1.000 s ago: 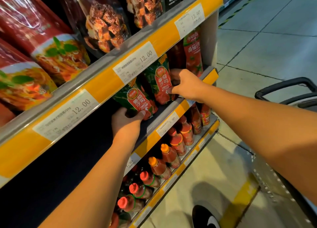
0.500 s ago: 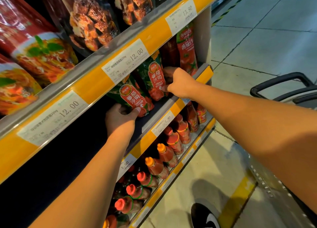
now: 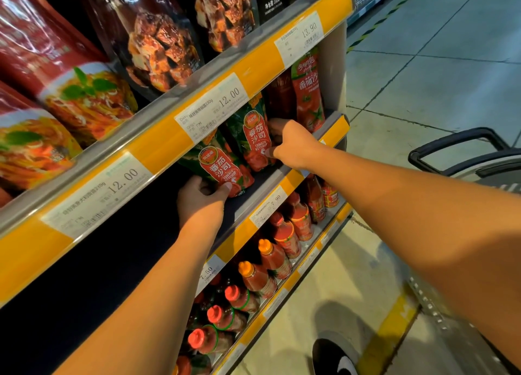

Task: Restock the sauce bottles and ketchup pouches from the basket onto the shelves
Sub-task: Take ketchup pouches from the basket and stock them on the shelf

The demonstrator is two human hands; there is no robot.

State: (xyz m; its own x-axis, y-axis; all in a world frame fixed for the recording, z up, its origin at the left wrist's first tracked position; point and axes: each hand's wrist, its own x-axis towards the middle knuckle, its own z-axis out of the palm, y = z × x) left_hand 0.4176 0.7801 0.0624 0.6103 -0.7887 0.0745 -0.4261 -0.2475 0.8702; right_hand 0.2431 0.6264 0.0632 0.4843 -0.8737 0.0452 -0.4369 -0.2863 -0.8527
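— Left hand (image 3: 201, 202) grips the near ketchup pouch (image 3: 222, 167) by its base, thumb across the front; right hand (image 3: 291, 143) pinches the far pouch (image 3: 255, 135). Both pouches stand on the middle shelf (image 3: 270, 181), leaning.

— So it's the pouch-placing step?

— I'd judge so. Next: straighten them and let go gently, since glossy, soft, floppy film slumps. Rigid bottles (image 3: 270, 257) fill the lower shelf.
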